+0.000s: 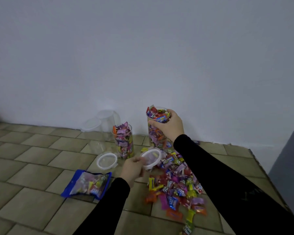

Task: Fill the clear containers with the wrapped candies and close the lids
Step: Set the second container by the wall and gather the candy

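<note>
At the frame centre, the right hand (168, 127) grips the full jar (157, 133); below it, the left hand (132, 168) pinches a white lid (151, 158).

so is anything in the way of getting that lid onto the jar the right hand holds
Yes: candies heap above the jar rim, and the right hand wraps its top. The left hand holds the lid lower down.

Left hand (132, 168) motion-blurred; candy pile (176, 189) partly behind right sleeve (227, 180).
</note>
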The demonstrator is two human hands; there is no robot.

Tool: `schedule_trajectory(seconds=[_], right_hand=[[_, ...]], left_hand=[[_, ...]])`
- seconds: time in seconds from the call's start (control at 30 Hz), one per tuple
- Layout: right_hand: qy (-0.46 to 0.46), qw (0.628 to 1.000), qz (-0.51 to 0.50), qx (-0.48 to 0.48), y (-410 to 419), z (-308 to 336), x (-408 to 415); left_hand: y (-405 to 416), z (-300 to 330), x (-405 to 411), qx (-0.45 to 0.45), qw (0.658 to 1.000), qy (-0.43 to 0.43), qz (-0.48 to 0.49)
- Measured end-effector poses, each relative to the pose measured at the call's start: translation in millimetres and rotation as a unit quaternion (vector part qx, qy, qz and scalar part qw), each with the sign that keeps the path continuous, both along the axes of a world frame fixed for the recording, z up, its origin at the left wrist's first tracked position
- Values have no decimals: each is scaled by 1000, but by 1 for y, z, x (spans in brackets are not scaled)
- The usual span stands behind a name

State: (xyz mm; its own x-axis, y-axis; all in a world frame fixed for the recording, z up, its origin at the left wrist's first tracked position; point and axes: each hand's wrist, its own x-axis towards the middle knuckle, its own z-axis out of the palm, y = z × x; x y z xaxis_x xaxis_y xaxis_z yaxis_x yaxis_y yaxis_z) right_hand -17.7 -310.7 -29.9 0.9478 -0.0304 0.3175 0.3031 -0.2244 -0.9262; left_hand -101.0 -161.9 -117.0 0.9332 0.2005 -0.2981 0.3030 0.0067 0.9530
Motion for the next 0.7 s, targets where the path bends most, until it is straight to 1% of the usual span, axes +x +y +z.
schedule_trajectory(seconds=[0.1,0.23,0.37,0.47,0.57,0.7], right_hand=[[10,1000,19,-9,21,-8,27],[21,999,24,-15,42,-25,63],[34,999,33,-8,60,-43,97],[37,999,39,0,71,-50,114],[35,999,41,9,76,-57,125],[32,999,37,-6,89,-74,134]], left_hand=[[9,-7,21,-48,999,12,21],[15,-21,41,-69,995,5,67],[19,-28,52,-77,994,-41,68],[21,-31,61,-16,995,-74,65],[20,-37,69,29,994,-75,69],[29,-48,82,113,985,-68,114]])
